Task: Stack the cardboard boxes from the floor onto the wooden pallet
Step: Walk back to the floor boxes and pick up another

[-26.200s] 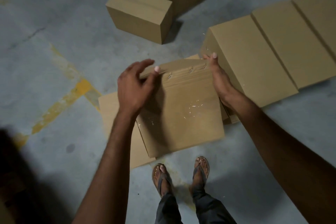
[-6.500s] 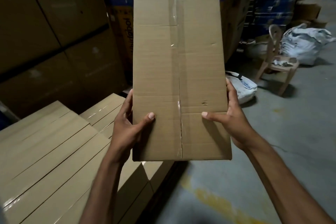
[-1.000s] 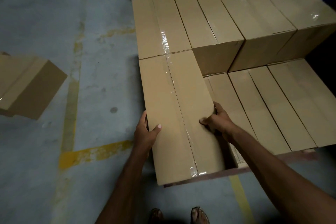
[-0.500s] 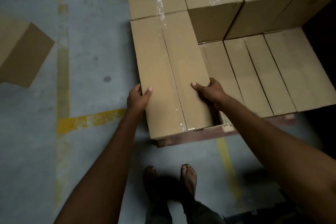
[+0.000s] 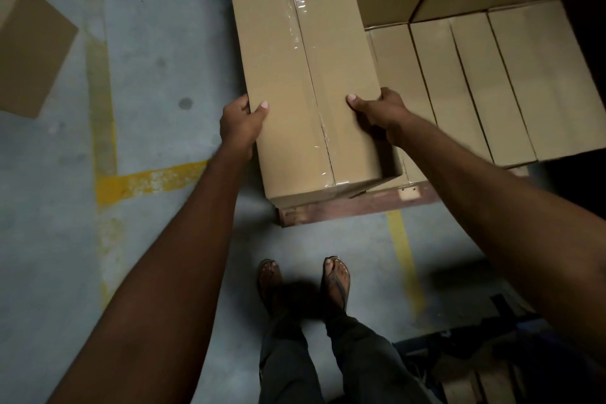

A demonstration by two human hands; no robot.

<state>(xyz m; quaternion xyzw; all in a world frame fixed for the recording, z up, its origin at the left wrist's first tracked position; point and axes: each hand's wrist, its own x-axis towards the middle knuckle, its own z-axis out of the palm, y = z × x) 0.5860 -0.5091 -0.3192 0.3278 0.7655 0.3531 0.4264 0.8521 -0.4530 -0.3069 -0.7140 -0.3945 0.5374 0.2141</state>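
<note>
At the pallet [image 5: 344,207] edge, taped box [image 5: 295,75], left hand [image 5: 241,123] and right hand [image 5: 382,110] clasping its sides, fingers [image 5: 243,101] partly hidden

The box [image 5: 278,75] was matt brown cardboard sealed with glossy, wrinkled clear plastic tape [image 5: 296,0], the pallet [image 5: 344,208] was rough reddish wood, and the floor [image 5: 157,26] was dull grey concrete bearing worn yellow paint [image 5: 147,181].

My one head camera looks steeply down from close above the reddish-brown wooden pallet [image 5: 354,207], at its near edge.
</note>
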